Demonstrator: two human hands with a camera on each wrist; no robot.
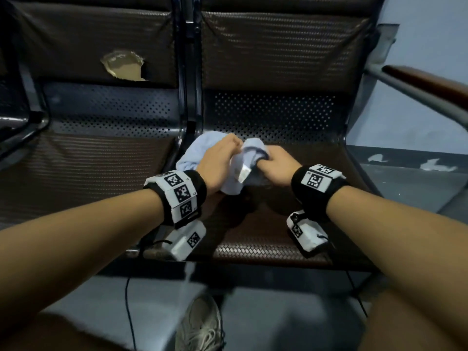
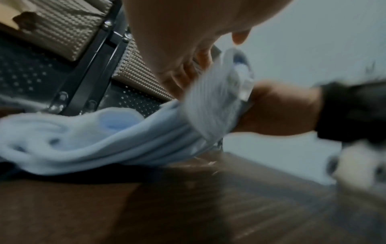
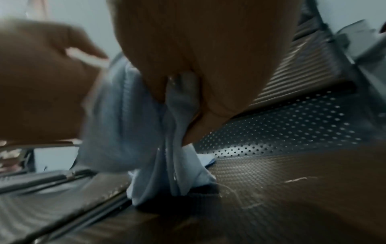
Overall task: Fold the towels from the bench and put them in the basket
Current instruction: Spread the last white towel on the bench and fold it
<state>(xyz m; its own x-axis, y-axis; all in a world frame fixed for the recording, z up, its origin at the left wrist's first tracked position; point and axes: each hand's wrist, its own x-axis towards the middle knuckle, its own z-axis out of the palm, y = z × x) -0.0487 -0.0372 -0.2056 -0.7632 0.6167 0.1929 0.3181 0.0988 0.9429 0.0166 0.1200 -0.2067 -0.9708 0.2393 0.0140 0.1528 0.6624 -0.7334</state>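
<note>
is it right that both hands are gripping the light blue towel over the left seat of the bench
Not quite. Both the left hand and right hand do grip the light blue towel, but over the right seat, beside the divider; the head view shows it.

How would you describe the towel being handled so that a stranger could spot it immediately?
Start at the dark bench with woven brown seat pads. On its right-hand seat, both hands meet over a bunched cloth. That is the towel: pale blue, crumpled, the only light fabric there, gripped by the left hand and right hand.
</note>
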